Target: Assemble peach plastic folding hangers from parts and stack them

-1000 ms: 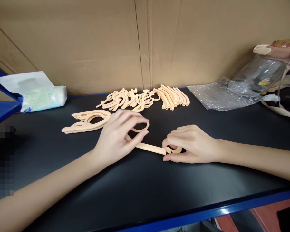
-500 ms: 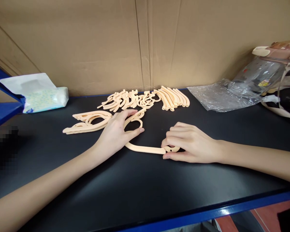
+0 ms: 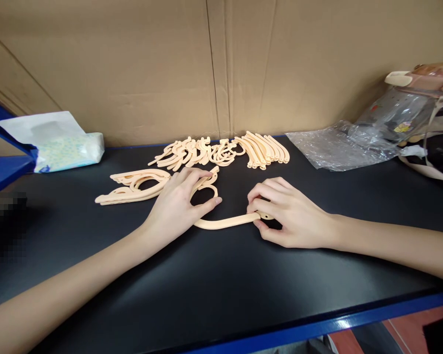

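A peach plastic folding clothes hanger (image 3: 227,223) lies on the black table between my hands, with a round ring part and a long curved arm. My left hand (image 3: 179,199) grips its left side, thumb and fingers around the ring part, so its middle is hidden. With thumb and fingertips, my right hand (image 3: 288,211) pinches the right end of the curved arm, where a small piece with a hole shows under the fingers. Beside my left hand rests a stack of similar hangers (image 3: 133,196), partly covered by that hand.
Behind lie loose curved hanger pieces (image 3: 186,152), small hook pieces (image 3: 223,153) and a row of long arms (image 3: 268,149). A tissue pack (image 3: 70,150) sits at left. At right are a clear plastic bag (image 3: 328,147) and a water bottle (image 3: 409,108). Cardboard (image 3: 133,73) stands behind the table.
The right end of the curved arm has swung slightly up and away from me. My right hand has shifted its fingers around that end. My left hand stays nearly still.
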Available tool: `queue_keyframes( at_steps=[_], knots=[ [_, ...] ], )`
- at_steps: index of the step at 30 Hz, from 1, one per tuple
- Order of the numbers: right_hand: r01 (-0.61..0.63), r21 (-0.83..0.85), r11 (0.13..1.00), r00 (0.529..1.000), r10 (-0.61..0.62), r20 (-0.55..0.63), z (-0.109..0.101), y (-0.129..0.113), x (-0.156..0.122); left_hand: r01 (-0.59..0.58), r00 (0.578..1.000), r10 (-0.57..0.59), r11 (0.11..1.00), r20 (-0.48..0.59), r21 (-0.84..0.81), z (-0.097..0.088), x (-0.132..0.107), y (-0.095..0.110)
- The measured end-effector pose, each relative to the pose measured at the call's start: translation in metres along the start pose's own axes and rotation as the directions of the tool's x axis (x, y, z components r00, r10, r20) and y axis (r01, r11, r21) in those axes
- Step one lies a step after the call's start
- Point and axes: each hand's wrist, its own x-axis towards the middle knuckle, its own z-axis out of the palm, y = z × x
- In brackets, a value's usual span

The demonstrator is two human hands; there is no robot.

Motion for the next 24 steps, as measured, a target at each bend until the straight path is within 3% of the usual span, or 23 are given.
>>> queue_keyframes(
  at_steps=[5,8,13,18,24],
  knots=[
    [0.051,-0.031,0.998,0.999,-0.050,0.017,-0.001,0.002,0.000,0.018,1.000,-0.018,0.999,0.004,0.036,0.001,-0.001,-0.001],
    [0.146,-0.155,0.977,0.989,-0.145,0.016,-0.001,0.001,-0.001,0.024,1.000,-0.024,0.998,0.000,0.057,0.001,-0.001,-0.001],
    [0.316,-0.500,0.806,0.943,-0.325,0.071,-0.004,-0.013,-0.008,0.007,1.000,-0.008,0.997,0.022,0.071,0.002,-0.001,-0.002],
    [0.258,-0.741,0.620,0.965,-0.122,0.233,-0.008,-0.036,-0.016,0.019,0.997,-0.022,0.999,0.071,0.044,0.003,-0.001,-0.004],
    [0.149,-0.822,0.549,0.982,0.015,0.188,-0.008,-0.043,-0.022,0.024,0.995,-0.028,0.999,0.098,0.048,0.002,-0.001,-0.003]
  ],
)
